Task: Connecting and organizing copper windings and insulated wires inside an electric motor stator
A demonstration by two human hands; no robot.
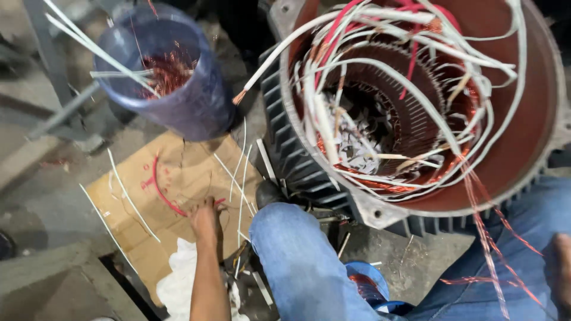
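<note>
1. My left hand (205, 219) reached down to the cardboard (178, 196) on the floor, fingers at a red wire (159, 193) lying there; couldn't tell if it was gripping or just touching, as the fingers were hidden from view.
2. My right hand (560, 267) sat at the right edge, mostly cut off; couldn't tell open or closed. It was near loose copper strands (491, 249) trailing from the motor.
3. Red wire lay curved across the cardboard, its near end at my left fingertips.
4. White sleeves (128, 199) were scattered over the cardboard, some beside the left hand.
5. Stator (416, 119) stood tilted at upper right, with a finned grey housing and a red inside, full of white and red leads and copper winding.
6. Blue bucket (178, 77) stood upper left, behind the cardboard, holding copper scrap and white sleeves.
7. My knee (291, 249) in jeans was between the hands, just beside the left forearm.
8. White cloth (178, 279) lay under the left forearm, at the cardboard's near edge.
9. A small blue container (369, 285) with copper inside sat by my leg, below the stator.
</note>
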